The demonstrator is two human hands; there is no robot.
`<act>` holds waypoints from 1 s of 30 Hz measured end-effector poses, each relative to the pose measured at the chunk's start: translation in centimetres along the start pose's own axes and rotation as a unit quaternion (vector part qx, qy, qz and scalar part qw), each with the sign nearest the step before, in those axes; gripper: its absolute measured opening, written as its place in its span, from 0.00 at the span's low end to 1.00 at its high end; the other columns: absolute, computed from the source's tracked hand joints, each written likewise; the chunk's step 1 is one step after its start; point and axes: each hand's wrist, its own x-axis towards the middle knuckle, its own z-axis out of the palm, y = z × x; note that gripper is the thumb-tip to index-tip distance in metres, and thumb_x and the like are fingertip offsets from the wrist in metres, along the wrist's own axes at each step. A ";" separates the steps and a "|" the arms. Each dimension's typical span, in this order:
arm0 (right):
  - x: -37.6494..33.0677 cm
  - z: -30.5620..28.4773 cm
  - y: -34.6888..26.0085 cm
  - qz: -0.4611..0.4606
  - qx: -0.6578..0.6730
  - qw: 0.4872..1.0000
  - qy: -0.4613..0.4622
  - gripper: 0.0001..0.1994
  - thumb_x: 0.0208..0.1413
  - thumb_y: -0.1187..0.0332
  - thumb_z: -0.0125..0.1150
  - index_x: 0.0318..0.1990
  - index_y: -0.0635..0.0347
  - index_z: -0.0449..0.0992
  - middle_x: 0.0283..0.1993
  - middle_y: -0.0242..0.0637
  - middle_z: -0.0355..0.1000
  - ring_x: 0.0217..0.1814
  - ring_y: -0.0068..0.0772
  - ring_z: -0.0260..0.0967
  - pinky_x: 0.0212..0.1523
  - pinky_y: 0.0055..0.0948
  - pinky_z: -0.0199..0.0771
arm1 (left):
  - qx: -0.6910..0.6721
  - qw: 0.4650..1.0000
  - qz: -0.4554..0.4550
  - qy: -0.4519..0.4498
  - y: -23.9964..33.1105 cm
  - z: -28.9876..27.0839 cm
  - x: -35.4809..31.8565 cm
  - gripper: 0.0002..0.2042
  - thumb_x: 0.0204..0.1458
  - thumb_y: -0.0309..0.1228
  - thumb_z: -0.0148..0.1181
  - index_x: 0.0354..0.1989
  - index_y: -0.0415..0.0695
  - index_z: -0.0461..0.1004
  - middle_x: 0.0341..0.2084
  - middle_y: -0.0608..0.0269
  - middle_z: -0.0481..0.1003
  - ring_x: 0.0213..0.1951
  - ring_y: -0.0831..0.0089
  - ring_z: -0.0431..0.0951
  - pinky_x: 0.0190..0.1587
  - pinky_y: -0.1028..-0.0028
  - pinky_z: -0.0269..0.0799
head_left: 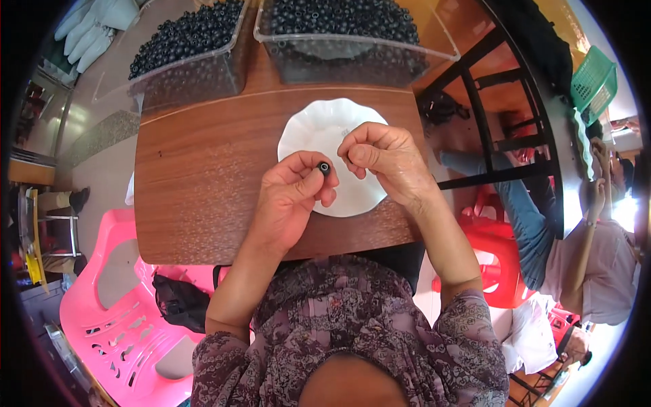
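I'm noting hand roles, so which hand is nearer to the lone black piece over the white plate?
Left. The left hand holds the black piece; the right hand is apart from it, to its right, over the white plate.

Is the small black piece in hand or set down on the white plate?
In hand, off the white plate: the left hand pinches the small black piece, whose round end faces the camera.

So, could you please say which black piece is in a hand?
The black piece pinched in the left hand; the other visible pieces lie in the clear bins.
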 end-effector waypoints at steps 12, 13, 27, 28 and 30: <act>-3.1 2.6 2.7 -0.214 -0.221 0.947 0.097 0.06 0.50 0.81 0.57 0.36 0.68 0.76 0.32 0.34 0.72 0.34 0.22 0.69 0.38 0.20 0.70 | 0.002 0.999 0.010 0.052 -1.7 0.6 -0.9 0.08 0.55 0.26 0.53 0.41 0.36 0.69 0.32 0.58 0.74 0.31 0.73 0.74 0.36 0.74 0.69; -3.2 2.6 2.7 -0.212 -0.221 0.947 0.098 0.06 0.50 0.81 0.57 0.36 0.68 0.76 0.32 0.34 0.72 0.34 0.22 0.69 0.38 0.20 0.70 | 0.004 0.999 0.011 0.050 -1.7 0.6 -0.9 0.09 0.55 0.26 0.53 0.41 0.36 0.69 0.32 0.58 0.74 0.32 0.73 0.74 0.37 0.73 0.70; -4.3 2.2 2.5 -0.138 -0.110 0.975 0.136 0.08 0.47 0.83 0.58 0.37 0.68 0.74 0.37 0.34 0.71 0.37 0.20 0.68 0.40 0.18 0.67 | 0.013 0.999 -0.002 0.041 -1.8 0.8 -1.0 0.08 0.53 0.23 0.54 0.41 0.35 0.71 0.33 0.57 0.75 0.32 0.73 0.74 0.36 0.75 0.71; -4.2 2.2 2.6 -0.138 -0.110 0.975 0.136 0.08 0.47 0.83 0.58 0.37 0.68 0.74 0.37 0.34 0.71 0.37 0.20 0.68 0.40 0.18 0.67 | 0.018 0.999 -0.004 0.047 -1.9 0.8 -1.1 0.08 0.53 0.23 0.54 0.41 0.35 0.71 0.33 0.57 0.75 0.31 0.73 0.75 0.35 0.75 0.71; -4.1 2.1 2.6 -0.168 -0.128 0.968 0.134 0.07 0.46 0.82 0.59 0.34 0.65 0.75 0.33 0.31 0.71 0.33 0.17 0.65 0.37 0.18 0.65 | 0.023 0.998 -0.006 0.052 -1.9 0.8 -1.0 0.09 0.52 0.22 0.55 0.41 0.34 0.71 0.32 0.57 0.75 0.31 0.74 0.75 0.35 0.76 0.71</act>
